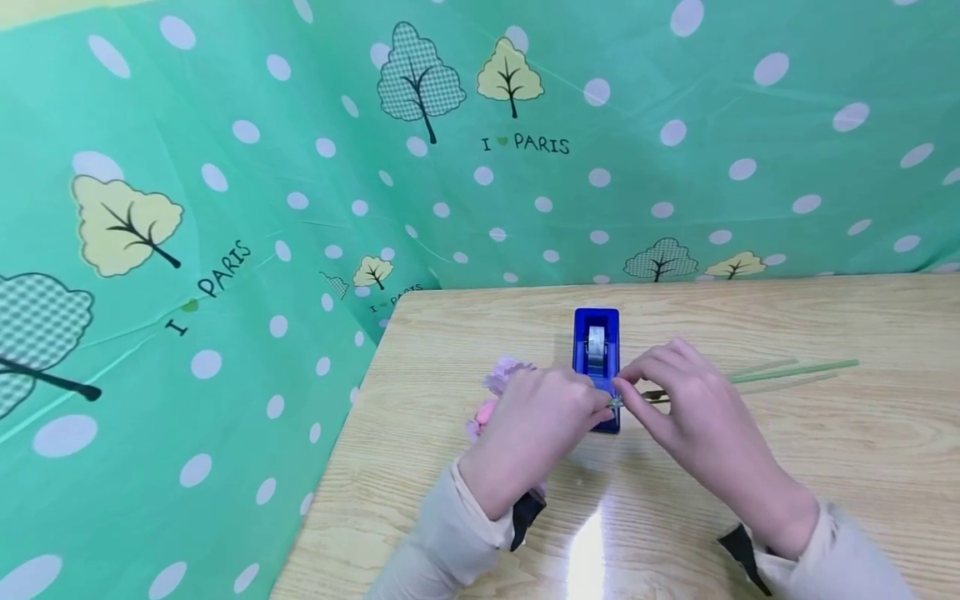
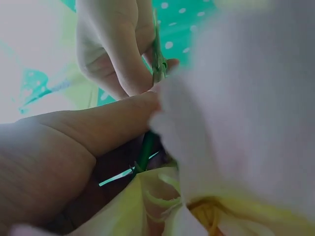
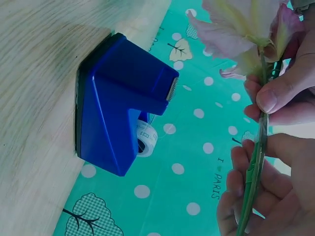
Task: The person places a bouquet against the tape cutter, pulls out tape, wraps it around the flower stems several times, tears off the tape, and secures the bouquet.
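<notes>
Artificial flowers with pale pink-lilac petals (image 3: 236,29) show beside my left hand (image 1: 536,421). Its thumb and fingers pinch the green stems (image 3: 262,123) just under the blossoms. My right hand (image 1: 697,408) pinches the same stems a little farther along, with thumb and fingertips close to the left ones. A shiny clear strip, perhaps tape, seems to lie on the stems between the hands. The long stem ends (image 1: 802,369) stick out to the right past my right hand. A blurred petal (image 2: 236,98) fills much of the left wrist view.
Just behind the hands stands a blue tape dispenser (image 1: 596,321) with a tape roll (image 3: 147,138) in it and a toothed cutting edge. The wooden table (image 1: 862,467) meets a green dotted cloth (image 1: 637,167) at the back and left.
</notes>
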{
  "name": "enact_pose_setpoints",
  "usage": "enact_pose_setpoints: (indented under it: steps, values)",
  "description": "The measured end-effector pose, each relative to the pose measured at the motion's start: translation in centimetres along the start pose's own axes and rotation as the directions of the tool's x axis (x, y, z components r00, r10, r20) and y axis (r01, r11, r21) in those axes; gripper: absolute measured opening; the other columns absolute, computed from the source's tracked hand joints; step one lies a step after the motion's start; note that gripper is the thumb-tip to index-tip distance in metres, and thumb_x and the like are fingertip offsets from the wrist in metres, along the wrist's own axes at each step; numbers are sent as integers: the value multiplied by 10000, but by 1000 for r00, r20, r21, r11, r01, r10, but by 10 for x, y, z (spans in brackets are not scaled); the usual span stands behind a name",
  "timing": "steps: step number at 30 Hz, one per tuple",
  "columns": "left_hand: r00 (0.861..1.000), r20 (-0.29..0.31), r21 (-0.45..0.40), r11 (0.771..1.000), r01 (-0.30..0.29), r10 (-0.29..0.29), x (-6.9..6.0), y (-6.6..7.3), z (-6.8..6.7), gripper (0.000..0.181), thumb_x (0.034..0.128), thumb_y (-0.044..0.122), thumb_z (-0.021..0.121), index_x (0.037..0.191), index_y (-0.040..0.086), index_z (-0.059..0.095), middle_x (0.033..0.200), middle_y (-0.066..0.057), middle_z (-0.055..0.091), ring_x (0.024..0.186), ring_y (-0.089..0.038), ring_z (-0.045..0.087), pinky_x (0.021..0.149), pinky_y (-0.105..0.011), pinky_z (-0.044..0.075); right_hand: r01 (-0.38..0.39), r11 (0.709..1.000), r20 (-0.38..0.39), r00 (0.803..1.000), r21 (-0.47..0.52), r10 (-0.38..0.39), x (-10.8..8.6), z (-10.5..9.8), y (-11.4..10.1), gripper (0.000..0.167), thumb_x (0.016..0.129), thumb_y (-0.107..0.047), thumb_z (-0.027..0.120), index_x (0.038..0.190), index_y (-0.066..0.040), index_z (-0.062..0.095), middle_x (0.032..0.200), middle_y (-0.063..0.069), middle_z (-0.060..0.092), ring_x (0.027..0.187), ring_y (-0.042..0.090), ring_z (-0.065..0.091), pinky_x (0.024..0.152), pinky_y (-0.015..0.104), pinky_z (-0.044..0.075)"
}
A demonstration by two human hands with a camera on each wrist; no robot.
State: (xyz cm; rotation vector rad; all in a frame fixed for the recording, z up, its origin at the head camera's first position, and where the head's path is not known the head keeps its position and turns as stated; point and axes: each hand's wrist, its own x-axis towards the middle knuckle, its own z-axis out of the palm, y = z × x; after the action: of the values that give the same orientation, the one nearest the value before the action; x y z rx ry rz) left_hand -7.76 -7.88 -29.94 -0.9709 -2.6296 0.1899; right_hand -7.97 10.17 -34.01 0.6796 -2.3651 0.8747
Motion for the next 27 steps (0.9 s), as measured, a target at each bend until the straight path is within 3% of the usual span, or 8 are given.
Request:
enact_pose_setpoints:
  steps: [5,12,17,21,27]
  values:
    - [999,37,-31,999,7,-6,1,0,2,159,891,442,711,877,294,768,748,124,706,603,-50,607,465,-192,408,-37,999,7,999,-17,37,1,-1,-1,92,832,-45,765,857,-118,716,846,-54,692,840,105,550,651,286,487]
    - [994,103,-71,996,47,-40,1,-8,4,127,907,389,706,887,290,784,734,123,689,596,-45,590,491,-196,395,-23,1000,10,1000,-18,23,2,-9,1,96,834,-44,765,885,-118,730,870,-53,693,877,114,543,671,266,463]
    - [988,142,-78,994,79,-67,2,-14,3,108,905,369,710,884,290,781,716,124,669,581,-45,555,493,-196,385,17,998,115,993,-66,-10,1,-15,2,50,840,-165,784,887,-155,773,854,-70,706,835,91,522,642,287,505]
    - [985,161,-99,992,82,-65,2,-17,2,106,910,349,710,891,271,779,744,117,687,614,-52,581,517,-203,424,21,994,227,974,-105,4,0,-20,2,113,838,-194,787,948,-165,792,862,-72,708,816,102,569,656,314,539]
    - [992,124,-70,996,48,-39,0,-16,3,84,879,351,741,877,278,785,750,119,699,615,-42,588,517,-188,439,64,989,285,958,-132,-24,-2,-18,5,76,829,-182,797,905,-172,796,771,-118,667,711,60,531,592,270,502]
